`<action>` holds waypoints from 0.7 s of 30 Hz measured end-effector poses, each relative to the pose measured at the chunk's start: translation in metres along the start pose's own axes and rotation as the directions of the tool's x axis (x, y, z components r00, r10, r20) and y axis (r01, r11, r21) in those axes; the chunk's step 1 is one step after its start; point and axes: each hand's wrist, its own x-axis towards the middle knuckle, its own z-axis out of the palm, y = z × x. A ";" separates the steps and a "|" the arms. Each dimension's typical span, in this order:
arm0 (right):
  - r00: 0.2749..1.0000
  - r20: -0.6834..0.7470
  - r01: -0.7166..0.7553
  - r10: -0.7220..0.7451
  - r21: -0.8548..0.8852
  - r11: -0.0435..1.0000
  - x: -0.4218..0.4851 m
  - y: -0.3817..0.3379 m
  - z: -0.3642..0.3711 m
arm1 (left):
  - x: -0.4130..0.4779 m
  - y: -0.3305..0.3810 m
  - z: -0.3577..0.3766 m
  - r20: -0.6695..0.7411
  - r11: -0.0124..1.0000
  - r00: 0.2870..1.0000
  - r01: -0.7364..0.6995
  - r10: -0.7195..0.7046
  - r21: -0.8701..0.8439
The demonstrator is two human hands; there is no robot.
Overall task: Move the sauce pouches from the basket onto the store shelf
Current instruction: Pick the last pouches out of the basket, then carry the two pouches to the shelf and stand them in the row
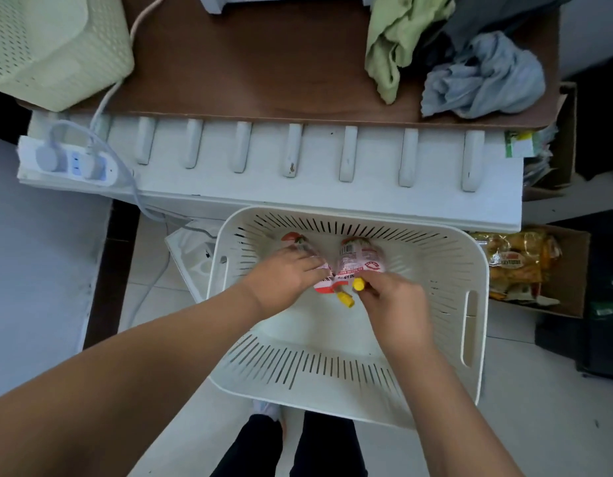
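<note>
A white slotted basket (446, 270) stands on the floor below the white store shelf (332, 201). Two red-and-white sauce pouches with yellow caps lie inside it, side by side. My left hand (281, 280) reaches in and grips the left pouch (324, 282), whose cap points toward me. My right hand (394, 304) pinches the right pouch (360, 258) near its yellow cap (358, 284). Both pouches are still down in the basket.
The shelf front has a row of white hooks (291, 153). A power strip (71, 163) with cables sits at its left end. A brown board above holds a pale green basket (54, 49) and crumpled cloths (470, 63). A box of snack packets (525, 263) stands right of the basket.
</note>
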 end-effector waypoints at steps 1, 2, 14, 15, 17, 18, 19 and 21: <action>0.999 -0.014 0.051 -0.053 -0.084 0.995 0.011 -0.002 -0.002 | 0.003 -0.001 -0.004 0.009 1.000 1.000 0.020 -0.020 -0.022; 0.995 -0.035 0.083 -0.089 -0.156 0.984 0.022 -0.005 -0.004 | 0.006 -0.002 -0.008 0.023 0.997 0.998 0.051 -0.050 -0.059; 0.978 -0.174 -0.011 0.117 0.515 0.857 0.002 -0.074 -0.115 | 0.014 0.026 -0.137 0.119 0.597 0.915 0.346 -0.387 -0.723; 0.970 -0.166 -0.043 0.179 0.605 0.795 -0.003 -0.089 -0.134 | 0.013 0.030 -0.157 0.112 0.538 0.898 0.350 -0.425 -0.767; 0.950 -0.191 -0.044 0.249 0.704 0.709 -0.011 -0.115 -0.172 | 0.012 0.036 -0.202 0.066 0.466 0.887 0.301 -0.456 -0.832; 0.934 -0.223 -0.031 0.278 0.726 0.687 -0.015 -0.130 -0.192 | 0.012 0.039 -0.228 0.024 0.453 0.890 0.255 -0.455 -0.854; 0.921 -0.252 -0.015 0.297 0.739 0.674 -0.021 -0.144 -0.210 | 0.011 0.043 -0.256 -0.016 0.440 0.892 0.207 -0.451 -0.874; 0.880 -0.343 0.041 0.329 0.745 0.666 -0.039 -0.175 -0.249 | 0.009 0.052 -0.315 -0.087 0.382 0.902 0.091 -0.423 -0.920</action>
